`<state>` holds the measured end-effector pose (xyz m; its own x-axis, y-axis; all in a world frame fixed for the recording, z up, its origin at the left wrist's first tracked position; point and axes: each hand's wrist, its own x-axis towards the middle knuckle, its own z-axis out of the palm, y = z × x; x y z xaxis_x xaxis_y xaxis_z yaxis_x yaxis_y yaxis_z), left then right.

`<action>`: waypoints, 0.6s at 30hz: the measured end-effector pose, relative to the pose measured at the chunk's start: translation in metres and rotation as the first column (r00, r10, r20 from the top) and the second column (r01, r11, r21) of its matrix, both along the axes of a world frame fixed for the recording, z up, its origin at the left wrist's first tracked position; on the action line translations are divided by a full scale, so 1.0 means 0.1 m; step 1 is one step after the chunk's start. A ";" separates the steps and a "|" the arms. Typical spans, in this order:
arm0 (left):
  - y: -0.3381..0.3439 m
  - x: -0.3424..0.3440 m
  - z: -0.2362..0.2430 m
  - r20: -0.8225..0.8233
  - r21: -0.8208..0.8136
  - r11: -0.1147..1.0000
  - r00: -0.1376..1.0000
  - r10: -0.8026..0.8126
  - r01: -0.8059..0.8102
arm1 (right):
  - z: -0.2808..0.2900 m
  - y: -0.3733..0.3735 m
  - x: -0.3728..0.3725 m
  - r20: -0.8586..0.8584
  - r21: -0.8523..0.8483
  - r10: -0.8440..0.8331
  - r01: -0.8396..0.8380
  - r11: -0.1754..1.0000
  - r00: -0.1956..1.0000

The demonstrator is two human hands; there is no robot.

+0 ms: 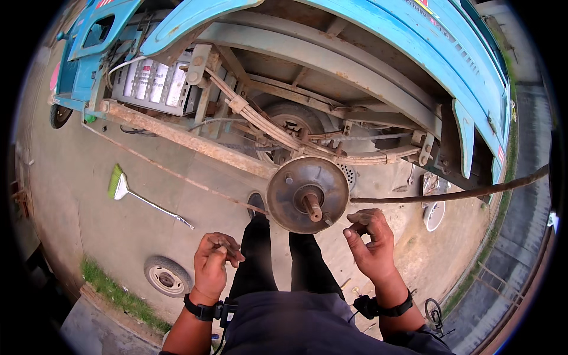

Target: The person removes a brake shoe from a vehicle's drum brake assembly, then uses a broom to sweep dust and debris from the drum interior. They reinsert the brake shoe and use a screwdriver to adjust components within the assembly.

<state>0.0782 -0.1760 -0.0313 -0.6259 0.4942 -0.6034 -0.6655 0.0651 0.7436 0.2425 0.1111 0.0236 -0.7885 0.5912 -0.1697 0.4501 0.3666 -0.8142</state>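
A round rusty brake drum (307, 194) with a stub axle sticks out from under a blue vehicle body (378, 23), right in front of my legs. My left hand (215, 258) is below and left of the drum, fingers curled around a small dark part that I cannot make out. My right hand (371, 239) hovers just right of the drum, greasy fingers bent and pinched together, with nothing clearly in them.
Leaf springs (266, 127) and a rusty frame rail (183, 137) run behind the drum. A removed wheel (167, 276) lies on the concrete at lower left. A green-headed broom (127, 190) lies at left. A long rod (455, 193) runs right. Tools (433, 207) lie by the vehicle.
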 end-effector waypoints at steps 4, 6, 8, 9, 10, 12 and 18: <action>-0.02 0.08 -0.05 0.021 0.047 0.998 0.999 -0.044 0.043 | 0.01 -0.20 0.07 0.037 -0.013 0.032 -0.032 0.999 0.999; 0.01 0.12 -0.12 0.027 0.063 0.996 0.998 -0.060 0.059 | 0.01 -0.28 0.04 0.056 -0.047 0.048 -0.045 0.998 0.997; -0.03 0.18 -0.19 0.033 0.080 0.994 0.996 -0.078 0.075 | -0.03 -0.40 0.11 0.062 -0.037 0.091 -0.089 0.995 0.994; -0.06 0.22 -0.24 0.040 0.089 0.993 0.996 -0.084 0.080 | -0.05 -0.45 0.12 0.070 -0.049 0.110 -0.106 0.993 0.991; -0.07 0.24 -0.27 0.047 0.087 0.994 0.996 -0.074 0.070 | -0.05 -0.51 0.12 0.081 -0.086 0.102 -0.095 0.992 0.991; -0.09 0.29 -0.32 0.067 0.080 0.996 0.996 -0.056 0.051 | -0.12 -0.58 0.15 0.084 -0.112 0.107 -0.098 0.989 0.991; -0.33 0.30 -0.49 0.070 0.044 0.998 0.997 -0.036 0.033 | -0.18 -0.79 0.13 0.202 -0.183 0.107 -0.070 0.981 0.973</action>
